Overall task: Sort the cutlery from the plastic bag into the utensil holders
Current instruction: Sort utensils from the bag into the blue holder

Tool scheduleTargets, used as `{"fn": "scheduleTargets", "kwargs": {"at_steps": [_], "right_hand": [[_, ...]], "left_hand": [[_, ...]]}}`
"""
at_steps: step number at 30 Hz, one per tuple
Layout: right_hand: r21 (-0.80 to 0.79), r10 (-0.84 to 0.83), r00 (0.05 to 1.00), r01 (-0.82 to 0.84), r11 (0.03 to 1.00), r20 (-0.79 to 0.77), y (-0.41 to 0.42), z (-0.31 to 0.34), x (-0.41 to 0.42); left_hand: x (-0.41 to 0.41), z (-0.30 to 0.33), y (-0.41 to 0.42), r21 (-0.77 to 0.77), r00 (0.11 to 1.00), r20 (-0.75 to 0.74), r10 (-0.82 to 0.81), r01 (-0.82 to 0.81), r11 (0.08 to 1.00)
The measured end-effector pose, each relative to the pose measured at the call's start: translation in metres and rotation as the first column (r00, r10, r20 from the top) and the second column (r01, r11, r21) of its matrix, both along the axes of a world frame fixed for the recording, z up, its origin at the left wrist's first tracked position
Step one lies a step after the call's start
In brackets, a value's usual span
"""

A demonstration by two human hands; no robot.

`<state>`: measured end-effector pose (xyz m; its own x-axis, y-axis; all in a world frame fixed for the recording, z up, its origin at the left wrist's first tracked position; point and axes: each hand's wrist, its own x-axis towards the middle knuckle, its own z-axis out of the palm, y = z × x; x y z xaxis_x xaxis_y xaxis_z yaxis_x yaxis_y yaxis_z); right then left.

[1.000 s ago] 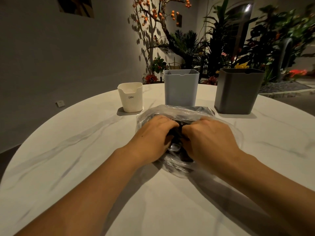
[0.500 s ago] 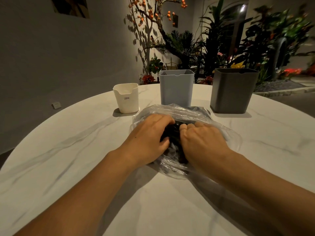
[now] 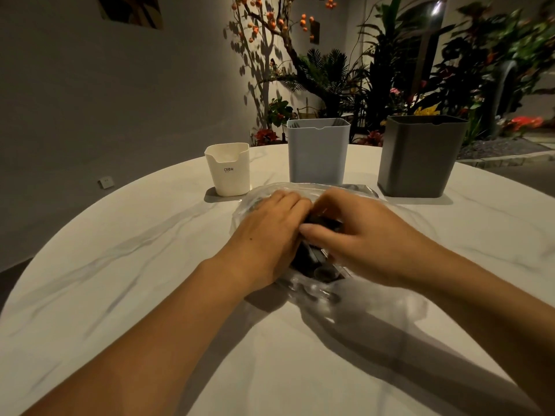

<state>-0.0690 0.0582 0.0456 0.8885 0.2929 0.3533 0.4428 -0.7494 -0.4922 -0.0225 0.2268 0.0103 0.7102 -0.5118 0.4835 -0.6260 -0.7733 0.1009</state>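
Both hands sit on the clear plastic bag (image 3: 354, 298), which lies on the round marble table (image 3: 120, 280) just in front of the holders; the left hand (image 3: 270, 238) lies palm-down with fingers curled into the bag's top, and the right hand (image 3: 360, 238) curls over dark cutlery (image 3: 312, 259) inside it, thumb pointing left (whether either one actually pinches a piece, I cannot tell). Behind the bag stand three holders in a row: a small white holder (image 3: 228, 171) at left, a light blue holder (image 3: 316, 151) in the middle, a dark grey holder (image 3: 419, 157) at right, each apart from its neighbour; the bag's far edge lies just beside the blue one's base; bare tabletop spreads left of the hands and toward the near rim.
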Motion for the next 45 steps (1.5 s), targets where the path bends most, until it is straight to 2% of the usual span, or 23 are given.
{"fn": "scheduleTargets", "kwargs": {"at_steps": [2, 4, 6, 8, 11, 14, 17, 19, 21, 22, 24, 27, 30, 32, 36, 39, 41, 43, 45], "right_hand": [[0.250, 0.056, 0.998, -0.046, 0.967, -0.033, -0.005, 0.004, 0.001], [0.470, 0.064, 0.998, -0.059, 0.881, 0.005, -0.009, 0.008, 0.003], [0.581, 0.045, 0.997, -0.069, 0.811, 0.057, -0.011, 0.007, 0.005], [0.614, 0.039, 0.994, -0.092, 0.784, 0.100, -0.008, 0.001, 0.006], [0.570, 0.030, 0.984, -0.125, 0.812, 0.174, 0.002, -0.013, 0.007], [0.575, -0.013, 0.966, -0.143, 0.805, 0.257, 0.007, -0.019, 0.010], [0.568, -0.033, 0.943, -0.171, 0.805, 0.331, 0.007, -0.014, 0.009], [0.572, -0.009, 0.944, -0.192, 0.797, 0.329, 0.006, -0.011, 0.008], [0.632, 0.031, 0.961, -0.205, 0.747, 0.274, 0.003, -0.008, 0.008], [0.674, 0.054, 0.969, -0.207, 0.709, 0.241, 0.002, -0.008, 0.010], [0.719, 0.068, 0.979, -0.189, 0.669, 0.194, -0.001, -0.009, 0.014], [0.652, 0.009, 0.991, -0.095, 0.753, 0.134, -0.005, -0.015, 0.021], [0.622, 0.029, 0.999, -0.005, 0.783, -0.028, -0.006, -0.020, 0.026], [0.626, 0.114, 0.984, -0.001, 0.780, -0.140, -0.005, -0.020, 0.024], [0.633, 0.241, 0.933, -0.018, 0.774, -0.268, -0.001, -0.016, 0.016], [0.746, 0.432, 0.811, 0.007, 0.666, -0.394, 0.004, -0.012, 0.011], [0.793, 0.530, 0.734, 0.019, 0.609, -0.424, 0.010, -0.011, 0.006], [0.788, 0.494, 0.770, 0.019, 0.615, -0.404, 0.015, -0.012, 0.006], [0.748, 0.322, 0.894, 0.022, 0.664, -0.311, 0.017, -0.014, 0.010]], "left_hand": [[0.000, 0.001, -0.001, -0.016, 0.999, -0.041, 0.022, -0.023, 1.000], [-0.003, 0.003, -0.003, -0.054, 0.996, -0.080, 0.043, -0.047, 0.997], [-0.004, 0.006, -0.004, -0.086, 0.993, -0.101, 0.058, -0.067, 0.994], [-0.006, 0.007, -0.004, -0.092, 0.996, -0.078, 0.040, -0.047, 0.995], [-0.011, 0.008, -0.007, -0.088, 0.999, -0.023, -0.034, 0.032, 0.996], [-0.019, 0.009, -0.015, -0.132, 0.993, -0.039, -0.107, 0.101, 0.986], [-0.020, 0.007, -0.017, -0.094, 0.980, 0.107, -0.167, 0.178, 0.980], [-0.017, 0.006, -0.016, -0.105, 0.978, 0.112, -0.178, 0.190, 0.976], [-0.016, 0.007, -0.017, -0.211, 0.974, 0.060, -0.218, 0.226, 0.951], [-0.018, 0.009, -0.019, -0.315, 0.968, 0.031, -0.247, 0.244, 0.917], [-0.021, 0.015, -0.022, -0.573, 0.956, 0.005, -0.293, 0.243, 0.783], [-0.026, 0.032, -0.024, -0.891, 0.947, -0.095, -0.308, 0.057, 0.451], [-0.022, 0.045, -0.016, -0.990, 0.851, -0.140, -0.507, -0.132, 0.051], [-0.019, 0.048, -0.010, -0.968, 0.762, -0.120, -0.636, -0.232, -0.096], [-0.015, 0.046, -0.003, -0.938, 0.689, -0.099, -0.718, -0.306, -0.164], [-0.015, 0.045, -0.004, -0.928, 0.691, -0.080, -0.719, -0.314, -0.199], [-0.016, 0.047, -0.005, -0.918, 0.696, -0.046, -0.717, -0.312, -0.244], [-0.016, 0.048, -0.006, -0.918, 0.705, -0.027, -0.709, -0.299, -0.262], [-0.016, 0.047, -0.008, -0.937, 0.722, -0.057, -0.690, -0.277, -0.212]]}}
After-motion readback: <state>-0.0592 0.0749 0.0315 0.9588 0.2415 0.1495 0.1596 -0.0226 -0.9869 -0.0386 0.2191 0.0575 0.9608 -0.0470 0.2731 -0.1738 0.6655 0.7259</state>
